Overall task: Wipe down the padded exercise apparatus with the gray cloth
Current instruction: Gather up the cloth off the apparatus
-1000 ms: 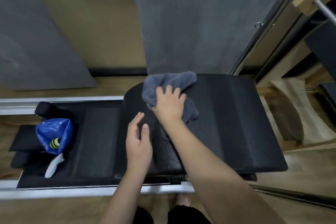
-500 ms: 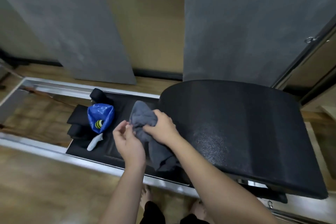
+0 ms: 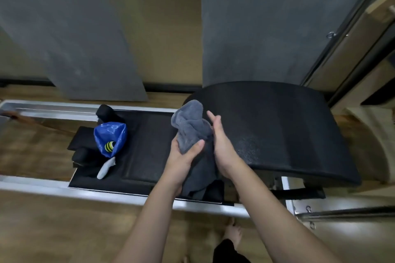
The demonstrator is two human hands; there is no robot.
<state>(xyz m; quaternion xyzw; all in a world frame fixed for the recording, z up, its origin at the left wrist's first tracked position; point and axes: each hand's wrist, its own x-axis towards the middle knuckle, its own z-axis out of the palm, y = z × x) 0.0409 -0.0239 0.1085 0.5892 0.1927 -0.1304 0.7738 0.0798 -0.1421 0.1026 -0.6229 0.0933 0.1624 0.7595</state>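
The gray cloth (image 3: 189, 128) is bunched up in the air above the flat black carriage pad (image 3: 149, 145). My left hand (image 3: 183, 156) grips its lower part from below, thumb over the fabric. My right hand (image 3: 220, 145) rests against the cloth's right side with the fingers straight and apart. A tail of the cloth hangs down between my wrists. The black curved padded arch (image 3: 277, 130) lies just to the right of my hands and has a wet sheen on its near left part.
A blue bag with a yellow-and-black striped ball (image 3: 111, 139) and a white spray nozzle (image 3: 105, 167) sits on the headrest end at left. Silver frame rails (image 3: 85, 190) run front and back. Grey panels lean on the wall behind. My bare foot (image 3: 234, 232) stands on the wooden floor.
The cloth was lifted off the arch, where my right hand pressed it. Both hands then gathered it over the carriage pad, and my left hand now grips it while the right fingers straightened.
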